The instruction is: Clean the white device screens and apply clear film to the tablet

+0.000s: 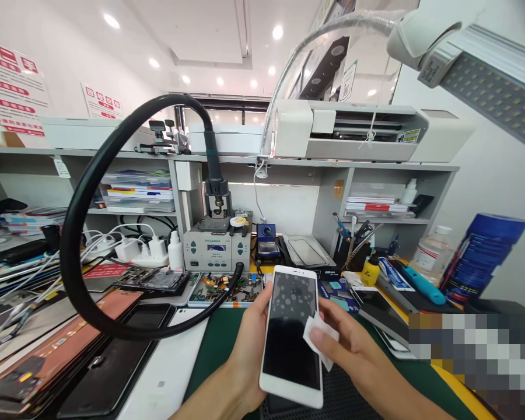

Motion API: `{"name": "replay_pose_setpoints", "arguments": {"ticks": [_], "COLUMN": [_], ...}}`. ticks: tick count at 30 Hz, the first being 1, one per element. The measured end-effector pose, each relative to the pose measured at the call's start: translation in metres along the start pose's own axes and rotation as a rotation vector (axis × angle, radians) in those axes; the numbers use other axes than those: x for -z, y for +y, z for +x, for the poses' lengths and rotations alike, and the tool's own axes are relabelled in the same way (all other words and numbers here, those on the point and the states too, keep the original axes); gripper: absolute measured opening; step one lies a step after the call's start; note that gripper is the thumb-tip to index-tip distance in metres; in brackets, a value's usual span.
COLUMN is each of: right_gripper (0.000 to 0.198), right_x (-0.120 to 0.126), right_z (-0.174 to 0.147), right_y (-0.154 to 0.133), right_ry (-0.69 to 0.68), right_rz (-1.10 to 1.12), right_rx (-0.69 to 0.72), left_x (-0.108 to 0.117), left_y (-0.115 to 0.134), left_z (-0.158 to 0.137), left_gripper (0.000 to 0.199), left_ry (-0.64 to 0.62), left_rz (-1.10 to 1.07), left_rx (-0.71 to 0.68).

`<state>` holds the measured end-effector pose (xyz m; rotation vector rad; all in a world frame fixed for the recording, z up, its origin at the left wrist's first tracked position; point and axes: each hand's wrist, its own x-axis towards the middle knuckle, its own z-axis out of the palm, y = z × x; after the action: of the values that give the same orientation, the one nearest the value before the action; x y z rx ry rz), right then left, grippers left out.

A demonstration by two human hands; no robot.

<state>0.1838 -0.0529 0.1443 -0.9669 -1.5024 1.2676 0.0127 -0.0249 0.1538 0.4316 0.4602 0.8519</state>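
Observation:
A white smartphone with a dark screen is held up in front of me, its front facing me. Round pale spots cover the upper part of the glass. My left hand grips the phone along its left edge, thumb toward the top. My right hand pinches a small white wipe between thumb and fingers at the phone's right edge, with the wipe lying against the screen. Some of the right fingers are hidden behind the wipe and the phone. Under the phone is a black perforated mat.
A grey hot-air station stands behind, its thick black hose looping at left. Disassembled phones and tablets lie left. A tray of small circuit parts is behind the phone. At right are a yellow bottle and a blue roll.

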Motion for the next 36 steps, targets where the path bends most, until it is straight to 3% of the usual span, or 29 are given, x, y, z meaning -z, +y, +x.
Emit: {"name": "replay_pose_setpoints", "arguments": {"ticks": [5,14,19,22,26,32,36], "right_gripper": [0.035,0.056,0.036,0.034,0.037,0.042,0.043], "right_x": [0.004,0.018,0.024,0.026,0.028,0.03,0.027], "right_z": [0.006,0.007,0.009,0.009,0.01,0.012,0.011], "right_y": [-0.008,-0.014,-0.014,-0.016,-0.017,-0.012,-0.011], "right_ry": [0.082,0.165,0.233,0.218,0.217,0.243,0.237], "right_rz": [-0.037,-0.016,-0.033,-0.04,-0.051,-0.154,-0.205], "right_rx": [0.026,-0.028,0.029,0.019,-0.012,-0.065,-0.081], "left_x": [-0.006,-0.004,0.008,0.013,0.017,0.012,0.005], "left_y": [-0.003,-0.007,-0.005,-0.002,-0.001,-0.005,-0.009], "left_z": [-0.004,-0.003,0.005,0.007,0.01,0.008,0.004], "left_gripper": [0.053,0.078,0.09,0.096,0.098,0.099,0.09], "left_ry": [-0.026,-0.197,-0.337,-0.375,-0.387,-0.27,-0.225], "left_rz": [0.038,0.113,0.152,0.187,0.223,0.303,0.328], "left_rx": [0.006,0.135,0.281,0.343,0.358,0.476,0.398]}}
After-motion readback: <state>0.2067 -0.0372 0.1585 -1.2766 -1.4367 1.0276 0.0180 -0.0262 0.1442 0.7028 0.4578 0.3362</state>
